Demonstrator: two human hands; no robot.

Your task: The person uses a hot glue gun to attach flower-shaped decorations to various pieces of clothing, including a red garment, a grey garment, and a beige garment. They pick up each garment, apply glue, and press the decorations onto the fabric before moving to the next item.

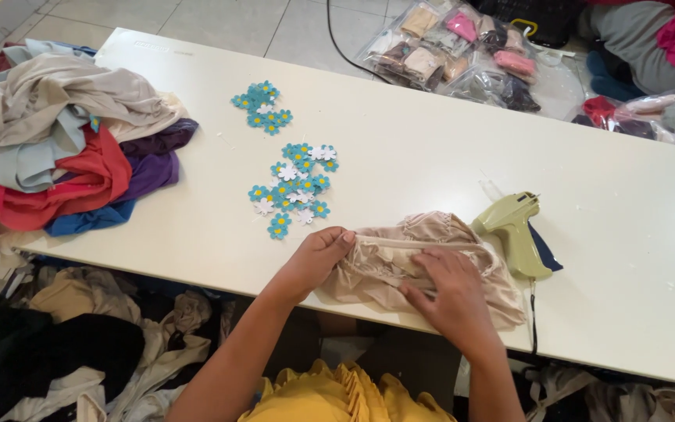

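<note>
Beige garment [423, 266], pale green tagging gun [513, 230], blue-and-white paper flowers [294, 187], white table [431, 133], red, purple, grey cloth heap [64, 133].

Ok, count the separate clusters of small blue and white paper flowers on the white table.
2. A smaller cluster of blue paper flowers lies farther back; a larger blue and white cluster lies nearer, just beyond the left hand. Flowers under the fabric pile would be hidden.

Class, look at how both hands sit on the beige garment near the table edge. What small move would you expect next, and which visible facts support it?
Probably the right hand reaches for the green tagging gun. The left hand pinches the waistband end of the beige garment, the right presses it flat, and the gun lies just beside it. The blue and white paper flowers lie close by too.
</note>
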